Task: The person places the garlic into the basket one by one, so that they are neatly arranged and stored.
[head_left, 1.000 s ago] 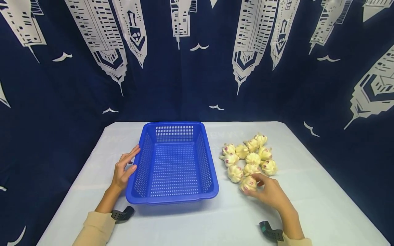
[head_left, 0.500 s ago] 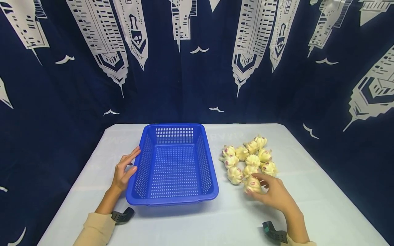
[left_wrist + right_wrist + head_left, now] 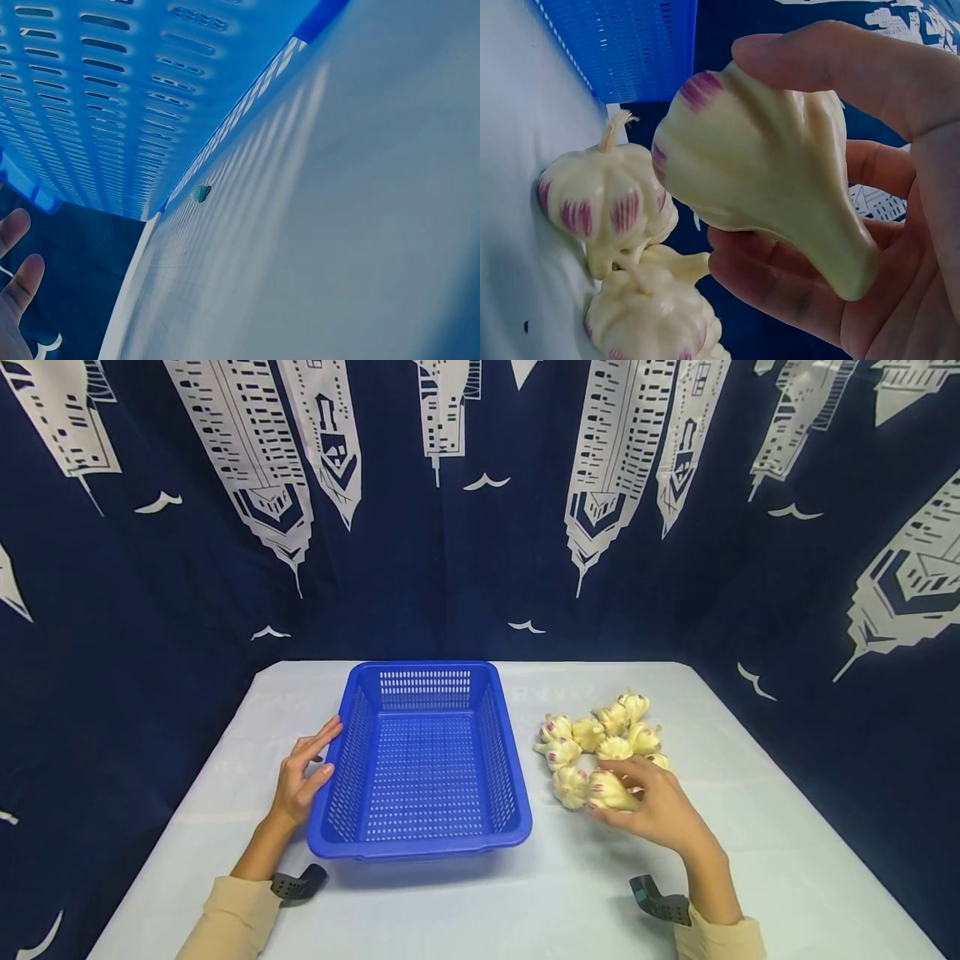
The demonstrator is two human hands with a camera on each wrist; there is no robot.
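Observation:
My right hand [image 3: 660,806] grips a garlic bulb [image 3: 611,791] between thumb and fingers, just above the near end of a group of garlic bulbs [image 3: 570,787]. Purple streaks mark the held bulb, and in the right wrist view its stem points toward my palm. At the left side of a blue plastic basket [image 3: 423,852], my left hand [image 3: 295,785] has its extended fingers against the rim, with the thumb beside the wall. No bulbs lie in the basket. Only two fingertips [image 3: 28,277] of the left hand show clearly in the left wrist view.
A white cloth [image 3: 480,914] covers the table, and a dark blue curtain [image 3: 442,568] with white building prints hangs behind it. A small green spot [image 3: 201,193] shows near the basket's wall. Several bulbs lie close together right of the basket.
My right hand, gripping the bulb, shifts slightly right and then up and left; the bulb turns in the fingers. The left hand and basket stay in place.

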